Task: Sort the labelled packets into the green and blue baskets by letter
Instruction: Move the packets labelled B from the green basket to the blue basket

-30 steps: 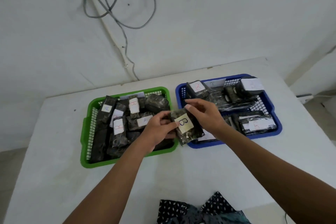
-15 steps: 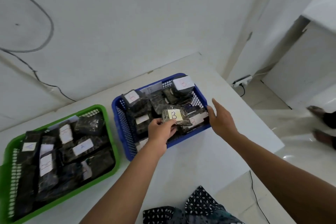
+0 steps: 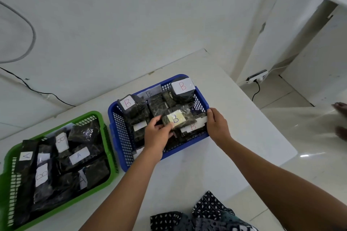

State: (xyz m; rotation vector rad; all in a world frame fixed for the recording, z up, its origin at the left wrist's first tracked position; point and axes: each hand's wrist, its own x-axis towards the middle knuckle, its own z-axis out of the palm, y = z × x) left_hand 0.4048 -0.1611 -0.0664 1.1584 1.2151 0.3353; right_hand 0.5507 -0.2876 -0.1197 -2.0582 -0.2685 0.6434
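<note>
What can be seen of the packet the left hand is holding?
The packet is a small dark block wrapped in glossy clear film, with a pale yellow label bearing a blue B. It lies roughly flat, label up, above other packets in the blue basket. The left hand pinches its near left edge; the right hand is not touching it.

Bare home rm: white walls (image 3: 150, 15), tiled floor (image 3: 309, 170), power strip (image 3: 257, 78).

Two baskets sit side by side on the tabletop (image 3: 187, 174): the green basket (image 3: 105, 184) at the left and nearer, the blue basket (image 3: 120, 137) to its right and farther. Packets lie inside both. A power strip (image 3: 257, 79) lies on the floor, far right.
</note>
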